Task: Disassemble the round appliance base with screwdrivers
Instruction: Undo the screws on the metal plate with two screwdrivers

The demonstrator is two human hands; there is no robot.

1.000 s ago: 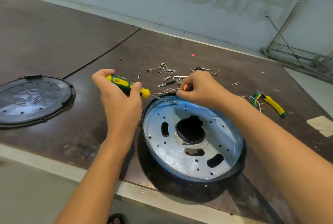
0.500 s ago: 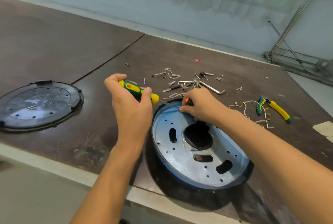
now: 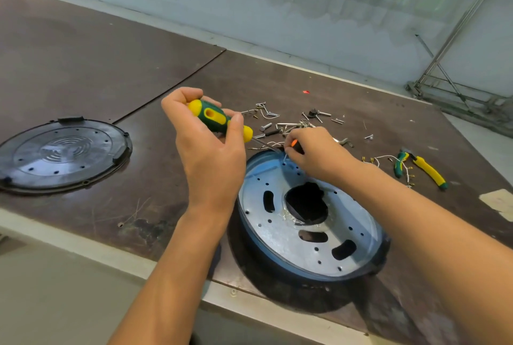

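Dark brown table (image 3: 83, 67) panels fill the scene, with a pale wall along the far edge. The round base (image 3: 277, 236) lies at the near right of centre, by the table's near edge. Its perforated metal plate faces up inside a blue rim.

The left hand (image 3: 211, 161) grips the green and yellow screwdriver (image 3: 213, 117) with fingers and thumb curled round the handle. The shaft slants down and right to the far rim of the base.

The right hand (image 3: 313, 156) pinches a small tool (image 3: 295, 145) with an orange and black handle at the same point on the rim. Its tip is hidden by the fingers.

A black round cover (image 3: 61, 156) lies flat at the left, well apart from the base. Loose screws (image 3: 288, 124) and metal parts are scattered just beyond the base. Green and yellow pliers (image 3: 424, 168) lie to the right, among thin white wires.
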